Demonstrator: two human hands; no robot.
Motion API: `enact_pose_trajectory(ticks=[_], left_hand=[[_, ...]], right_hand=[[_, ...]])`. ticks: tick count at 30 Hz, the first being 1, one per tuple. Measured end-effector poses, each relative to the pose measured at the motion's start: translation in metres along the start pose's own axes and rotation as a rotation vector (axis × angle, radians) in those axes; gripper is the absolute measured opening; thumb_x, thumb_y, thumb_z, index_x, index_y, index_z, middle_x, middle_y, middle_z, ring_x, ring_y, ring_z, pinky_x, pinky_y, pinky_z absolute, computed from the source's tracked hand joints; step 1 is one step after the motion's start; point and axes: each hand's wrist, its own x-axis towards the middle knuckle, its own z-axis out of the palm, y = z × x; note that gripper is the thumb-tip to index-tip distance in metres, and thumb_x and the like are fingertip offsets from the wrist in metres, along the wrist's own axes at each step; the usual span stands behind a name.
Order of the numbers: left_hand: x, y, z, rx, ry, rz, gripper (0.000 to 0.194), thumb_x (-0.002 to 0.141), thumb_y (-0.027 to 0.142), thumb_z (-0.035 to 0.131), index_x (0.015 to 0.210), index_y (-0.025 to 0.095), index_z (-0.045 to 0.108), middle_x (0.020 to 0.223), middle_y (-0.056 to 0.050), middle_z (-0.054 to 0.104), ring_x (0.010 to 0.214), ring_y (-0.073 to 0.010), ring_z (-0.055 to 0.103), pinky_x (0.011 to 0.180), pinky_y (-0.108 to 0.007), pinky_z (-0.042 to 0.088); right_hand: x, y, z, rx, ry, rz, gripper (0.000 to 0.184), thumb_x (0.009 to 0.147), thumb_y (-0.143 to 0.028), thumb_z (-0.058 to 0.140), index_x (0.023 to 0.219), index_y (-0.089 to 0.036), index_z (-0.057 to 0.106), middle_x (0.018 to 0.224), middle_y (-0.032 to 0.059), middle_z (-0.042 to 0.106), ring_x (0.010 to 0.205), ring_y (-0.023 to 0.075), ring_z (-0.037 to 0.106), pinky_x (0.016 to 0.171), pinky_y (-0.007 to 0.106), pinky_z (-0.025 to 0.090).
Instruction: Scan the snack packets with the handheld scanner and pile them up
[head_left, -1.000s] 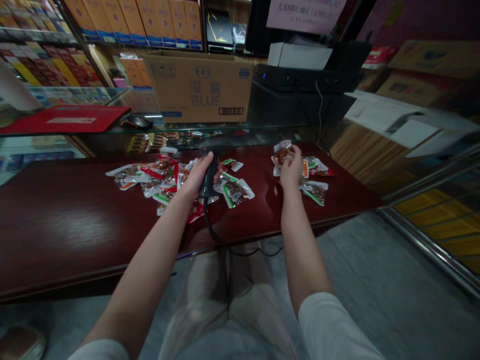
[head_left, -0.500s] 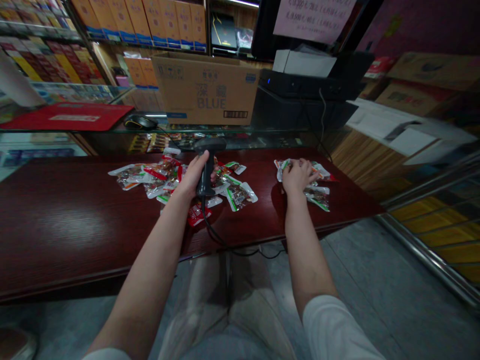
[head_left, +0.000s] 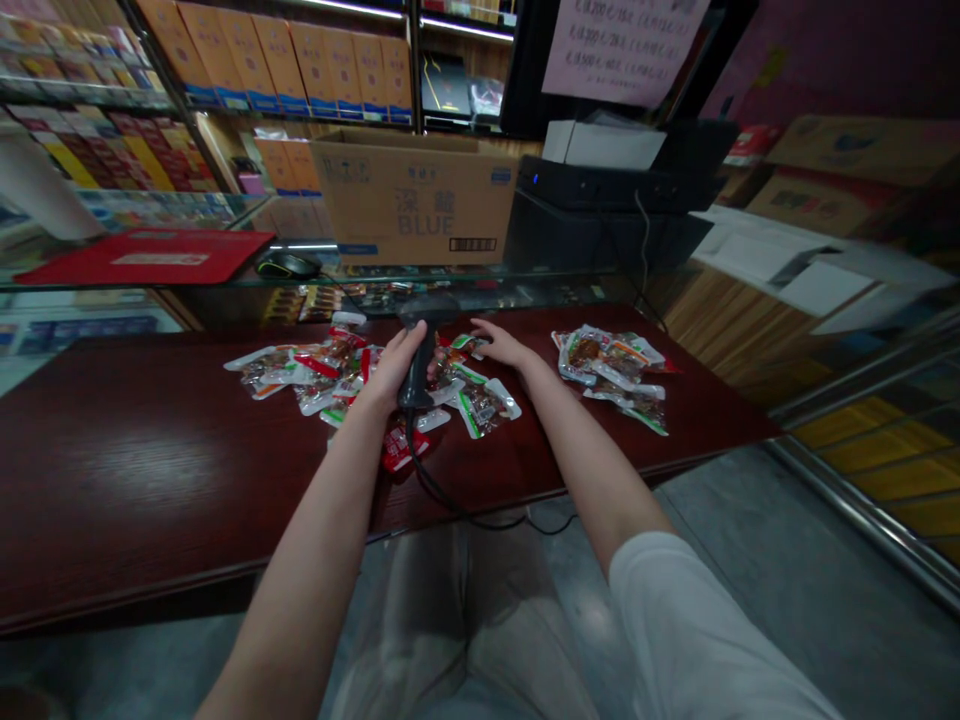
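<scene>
Your view is dim overall, soft light coming from strip lights [head_left: 457,24] at top centre, a pale glare patch on the dark red counter [head_left: 127,465] at left, small glints on the packets [head_left: 611,372], shelves [head_left: 82,100] bending toward the frame edges, boxes [head_left: 862,150] slightly blurred at upper right

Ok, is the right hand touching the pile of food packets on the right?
Apart. The head view shows the right hand left of the food packets, with dark red counter visible between them.

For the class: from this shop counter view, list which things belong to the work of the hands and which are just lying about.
In the work: left hand holding a corded barcode scanner; right hand; snack packets.
Lying about: computer mouse; red mat; cardboard carton.
</scene>
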Motion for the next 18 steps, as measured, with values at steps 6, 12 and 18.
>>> enact_pose_trajectory(ticks=[6,12,18], left_hand=[[-0.003,0.002,0.006,-0.051,0.040,0.042,0.046,0.074,0.058,0.071,0.086,0.018,0.050,0.064,0.001,0.061,0.043,-0.0067,0.049,0.040,-0.021,0.037],[-0.005,0.001,0.009,-0.032,0.026,0.049,0.045,0.076,0.057,0.069,0.090,0.018,0.050,0.066,0.000,0.061,0.044,-0.0075,0.049,0.040,-0.020,0.038],[-0.011,-0.004,0.022,0.038,-0.031,0.020,0.045,0.076,0.057,0.069,0.086,0.019,0.049,0.066,0.000,0.060,0.044,-0.0081,0.048,0.040,-0.021,0.035]], right_hand=[[-0.008,-0.003,-0.013,-0.250,-0.044,0.026,0.044,0.057,-0.020,0.081,0.098,-0.018,0.066,0.102,0.0067,0.059,0.106,0.0271,0.054,0.099,0.044,0.042],[-0.040,0.009,-0.032,0.174,0.079,-0.099,0.038,0.063,-0.029,0.075,0.091,-0.021,0.051,0.087,-0.0010,0.057,0.081,0.0182,0.057,0.079,0.034,0.048],[-0.083,0.010,-0.047,0.354,0.108,-0.141,0.038,0.076,-0.041,0.067,0.110,-0.027,0.056,0.113,0.0037,0.064,0.100,0.0216,0.061,0.089,0.037,0.048]])
